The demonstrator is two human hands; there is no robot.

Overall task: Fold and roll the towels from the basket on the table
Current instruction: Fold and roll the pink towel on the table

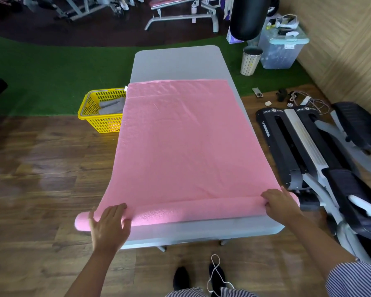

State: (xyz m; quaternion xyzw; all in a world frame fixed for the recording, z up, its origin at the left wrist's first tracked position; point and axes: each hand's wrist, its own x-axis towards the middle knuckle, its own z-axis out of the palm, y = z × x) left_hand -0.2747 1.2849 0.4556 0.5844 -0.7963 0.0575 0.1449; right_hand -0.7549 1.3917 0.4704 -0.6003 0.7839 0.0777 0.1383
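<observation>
1. A large pink terry towel [180, 136] lies spread along the grey rectangular table [176, 61], its near edge rolled.
2. Left hand [107, 226] presses flat, fingers spread, on the roll's left end.
3. Right hand [281, 202] curls over the right end.
4. A yellow plastic basket [94, 116] holding grey towels [111, 106] sits on the floor, left.

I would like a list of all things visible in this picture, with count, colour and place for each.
pink towel: one, pink, spread on the table, near end rolled
table: one, grey, centre
basket: one, yellow, floor left of table
grey towels: count unclear, grey, inside basket
bin: one, white, floor beyond table on the right
storage box: one, clear with pale blue lid, far right
stepper machine: one, black and silver, right of table
left hand: one, fingers flat on roll's left end
right hand: one, fingers curled over roll's right end
</observation>
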